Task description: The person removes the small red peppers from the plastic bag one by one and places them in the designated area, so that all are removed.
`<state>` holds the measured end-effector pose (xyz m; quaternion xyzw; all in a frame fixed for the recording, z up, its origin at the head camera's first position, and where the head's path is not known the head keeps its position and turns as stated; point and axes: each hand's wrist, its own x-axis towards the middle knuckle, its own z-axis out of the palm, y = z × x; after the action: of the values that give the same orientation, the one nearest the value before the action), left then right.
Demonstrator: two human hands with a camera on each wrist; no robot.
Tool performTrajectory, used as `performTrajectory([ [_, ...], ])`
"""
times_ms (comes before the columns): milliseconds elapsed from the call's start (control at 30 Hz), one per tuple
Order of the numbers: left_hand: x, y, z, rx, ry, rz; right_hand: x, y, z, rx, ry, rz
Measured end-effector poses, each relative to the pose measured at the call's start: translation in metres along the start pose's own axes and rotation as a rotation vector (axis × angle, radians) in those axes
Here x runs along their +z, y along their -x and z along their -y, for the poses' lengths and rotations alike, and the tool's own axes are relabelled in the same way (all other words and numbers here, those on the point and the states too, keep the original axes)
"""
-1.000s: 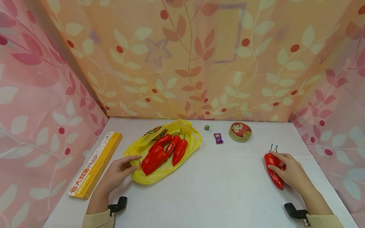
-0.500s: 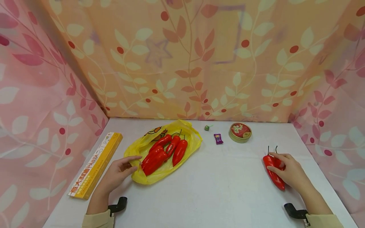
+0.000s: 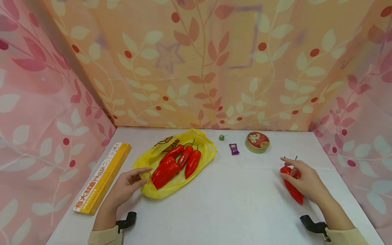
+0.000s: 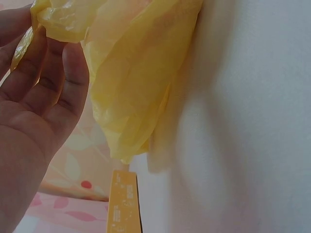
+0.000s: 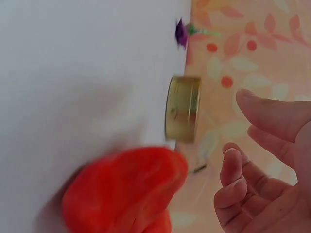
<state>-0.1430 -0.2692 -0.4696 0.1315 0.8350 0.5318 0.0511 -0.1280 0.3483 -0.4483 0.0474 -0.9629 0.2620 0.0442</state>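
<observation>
My left hand (image 3: 125,187) pinches the near-left edge of a yellow plastic bag (image 3: 159,193); in the left wrist view the bag's film (image 4: 131,82) passes between thumb and fingers. Several red chili peppers (image 3: 193,164) lie in the bag's mouth. At the right side of the table, two more red chili peppers (image 3: 293,190) lie side by side, stems pointing away. Over their stem ends is my right hand (image 3: 306,178), thumb and fingers spread. The right wrist view shows this hand (image 5: 272,170) apart from the peppers (image 5: 126,189), with nothing in its grasp.
A yellow pasta box (image 3: 104,180) lies left of the bag. Towards the back are a small green wrapped candy (image 3: 222,137), a purple packet (image 3: 234,149) and a round red-lidded tin (image 3: 257,142). Patterned cloth (image 3: 196,68) walls the back and sides.
My right hand has let go of the chili peppers, its fingers opening and shifting slightly left. One pepper there had moved a little leftward before. The left hand has stayed still at the bag.
</observation>
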Motion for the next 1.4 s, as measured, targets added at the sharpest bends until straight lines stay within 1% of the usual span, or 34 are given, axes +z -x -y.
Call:
performTrajectory([
  [167,0.000,0.000,0.000,0.002,0.001,-0.003,0.010,-0.007,0.023,-0.094,-0.032,-0.029],
  [300,0.000,0.000,-0.001,0.002,0.009,-0.002,0.018,-0.014,0.037,-0.138,-0.077,-0.033],
  [433,0.000,0.000,-0.001,-0.010,0.009,-0.002,0.027,-0.022,0.053,-0.123,-0.117,-0.025],
  [533,0.001,0.000,-0.002,-0.017,0.008,-0.003,0.035,-0.028,0.066,-0.098,-0.174,-0.027],
  [700,0.001,0.000,-0.002,-0.016,0.010,-0.003,0.048,-0.037,0.089,-0.088,-0.259,-0.014],
  [900,0.000,0.000,-0.002,-0.017,0.004,-0.009,0.062,-0.046,0.113,-0.107,-0.325,0.028],
  [1100,0.000,0.000,-0.003,-0.018,0.003,-0.006,0.078,-0.056,0.129,-0.129,-0.380,0.061],
  [1233,0.000,0.000,-0.004,-0.019,0.006,-0.007,0.087,-0.064,0.141,-0.123,-0.417,0.086],
  [1400,0.000,0.001,-0.004,-0.020,0.006,-0.010,0.098,-0.073,0.155,-0.110,-0.465,0.142],
])
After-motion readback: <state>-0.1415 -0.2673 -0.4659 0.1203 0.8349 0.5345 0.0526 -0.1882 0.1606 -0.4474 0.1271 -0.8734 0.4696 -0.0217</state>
